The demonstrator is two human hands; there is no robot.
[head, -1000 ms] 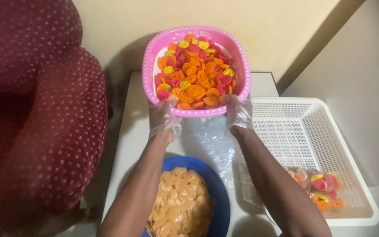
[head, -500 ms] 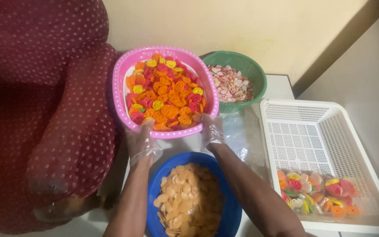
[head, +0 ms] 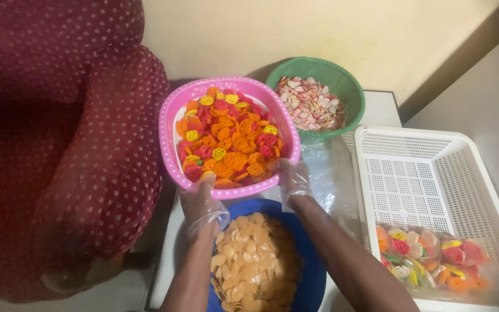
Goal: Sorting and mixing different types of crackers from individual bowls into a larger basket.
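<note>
Leftward-shifted pink oval plastic basket [head: 229, 138] of orange-red crisps sat beyond both gripping hands, left hand [head: 203, 199], right hand [head: 293, 179], each clamped on its near rim.

I see dim, warm indoor light from above; the pink basket [head: 174, 124] casts soft shadows on the wall [head: 319, 34], and the corners go blurry.

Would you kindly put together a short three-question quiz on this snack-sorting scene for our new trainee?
1. True or false: both gloved hands grip the pink basket.
2. Which bowl holds pale round chips? A green bowl B blue bowl C white crate
3. What lies in the crate's near corner?

Key: 1 true: left hand, right hand on its near rim. 2 B. 3 Clear packets of mixed coloured snacks.
</note>
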